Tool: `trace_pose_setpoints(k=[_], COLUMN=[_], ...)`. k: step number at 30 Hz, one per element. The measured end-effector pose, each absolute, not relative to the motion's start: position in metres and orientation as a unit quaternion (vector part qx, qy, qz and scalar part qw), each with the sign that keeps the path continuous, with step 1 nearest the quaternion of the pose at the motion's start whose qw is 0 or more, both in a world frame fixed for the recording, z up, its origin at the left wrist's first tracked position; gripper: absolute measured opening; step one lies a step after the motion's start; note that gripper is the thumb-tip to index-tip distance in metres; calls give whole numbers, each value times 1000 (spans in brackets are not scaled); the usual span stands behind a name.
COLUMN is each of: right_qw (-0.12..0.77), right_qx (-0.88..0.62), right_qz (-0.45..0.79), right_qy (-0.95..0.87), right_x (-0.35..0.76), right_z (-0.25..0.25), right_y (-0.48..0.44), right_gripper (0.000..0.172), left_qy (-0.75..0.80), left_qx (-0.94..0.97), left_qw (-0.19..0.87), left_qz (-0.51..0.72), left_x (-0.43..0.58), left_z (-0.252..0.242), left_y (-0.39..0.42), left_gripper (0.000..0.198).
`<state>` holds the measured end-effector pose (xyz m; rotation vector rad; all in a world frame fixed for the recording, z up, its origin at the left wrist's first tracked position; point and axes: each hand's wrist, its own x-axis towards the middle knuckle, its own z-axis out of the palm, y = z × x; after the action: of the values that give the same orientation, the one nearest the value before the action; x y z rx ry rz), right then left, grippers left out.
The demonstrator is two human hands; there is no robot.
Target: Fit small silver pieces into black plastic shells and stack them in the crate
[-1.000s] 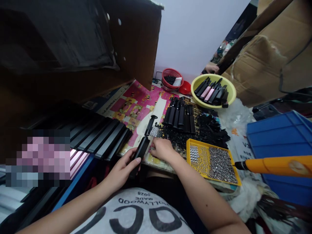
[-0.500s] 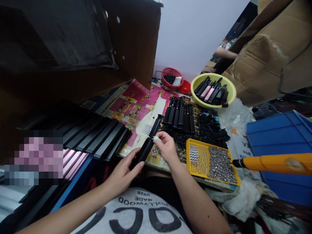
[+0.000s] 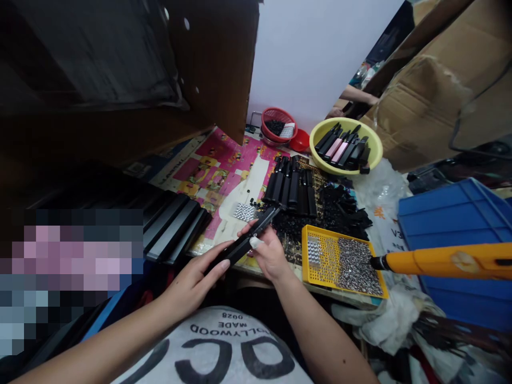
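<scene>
A long, narrow black casing [image 3: 241, 246] is held slantwise before me, its far end over the table pointing up and right. My left hand [image 3: 202, 274] is closed around its near end, thumb on top. Farther along, my right hand [image 3: 274, 258] grips it with the fingers beneath and the thumb, wrapped in something white, against its side. Just beyond lies a small sheet of silvery round pieces [image 3: 245, 212]. Several similar black casings [image 3: 288, 186] lie in a bunch behind, beside loose small black parts [image 3: 346, 210].
Right of my hands are a yellow perforated tray [image 3: 305, 272] of small metal screws and an orange powered screwdriver [image 3: 444, 261]. A yellow basin [image 3: 376, 157], red basket [image 3: 266, 116] and blue crate [image 3: 460, 213] stand around. More black casings [image 3: 170, 226] are stacked left. Another person's arm [image 3: 357, 95] shows behind.
My right hand has moved from pinching at the casing's side to gripping it from below. The casing has tilted rightward, and the view has shifted slightly.
</scene>
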<state>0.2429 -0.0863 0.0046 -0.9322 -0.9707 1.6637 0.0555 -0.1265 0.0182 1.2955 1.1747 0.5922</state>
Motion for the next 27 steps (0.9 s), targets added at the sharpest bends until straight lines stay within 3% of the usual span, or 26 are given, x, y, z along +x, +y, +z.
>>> trace_pose_setpoints(k=[3, 7, 11, 16, 21, 24, 27], right_qw=[412, 357, 312, 359, 411, 471, 511], right_qx=[-458, -576, -470, -422, -466, -498, -512], right_qz=[627, 481, 571, 620, 577, 497, 480], right_qy=[-477, -556, -597, -556, -530, -533, -496], right_x=[277, 312, 290, 250, 252, 259, 270], right_z=[15, 37, 38, 25, 22, 20, 2], right_y=[-71, -43, -51, -79, -72, -75, -81], right_gripper=[44, 66, 75, 71, 61, 50, 43], left_qy=[477, 446, 476, 457, 439, 467, 602], left_qx=[454, 380, 353, 379, 435, 573, 689], left_qw=[718, 793, 796, 798, 779, 658, 345], left_qz=[226, 165, 120, 105, 107, 144, 208], left_x=[50, 49, 61, 83, 93, 71, 17], left_z=[27, 39, 49, 51, 53, 66, 83], left_y=[-124, -124, -126, -124, -121, -105, -77], left_gripper=[51, 53, 58, 54, 40, 35, 33])
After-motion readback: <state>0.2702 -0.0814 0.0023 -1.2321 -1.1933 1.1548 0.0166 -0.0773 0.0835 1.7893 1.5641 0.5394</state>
